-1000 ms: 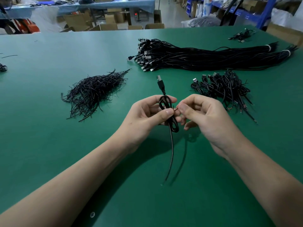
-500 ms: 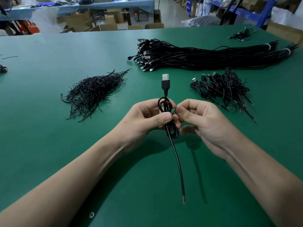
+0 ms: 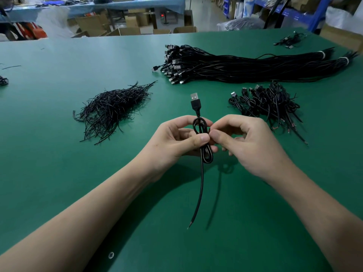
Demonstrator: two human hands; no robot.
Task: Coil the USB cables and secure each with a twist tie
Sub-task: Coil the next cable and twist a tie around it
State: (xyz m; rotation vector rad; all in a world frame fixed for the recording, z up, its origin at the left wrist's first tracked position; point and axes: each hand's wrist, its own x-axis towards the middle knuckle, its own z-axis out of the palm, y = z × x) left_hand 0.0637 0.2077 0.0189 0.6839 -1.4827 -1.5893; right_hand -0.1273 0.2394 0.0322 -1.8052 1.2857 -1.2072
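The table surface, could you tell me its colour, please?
Green table, seen in the head view.

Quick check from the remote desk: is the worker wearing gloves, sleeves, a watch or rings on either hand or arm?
No. The left hand and the right hand are bare, with no gloves, rings or tape visible. Both forearms are uncovered up to the frame edge: no sleeves, watch, wristband or wrist strap in view. Fingernails look short and unpainted.

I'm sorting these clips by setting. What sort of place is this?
Probably a factory or warehouse packing bench: a large green worktable holds a big bundle of uncoiled USB cables and a pile of twist ties, with cardboard boxes and blue shelving behind.
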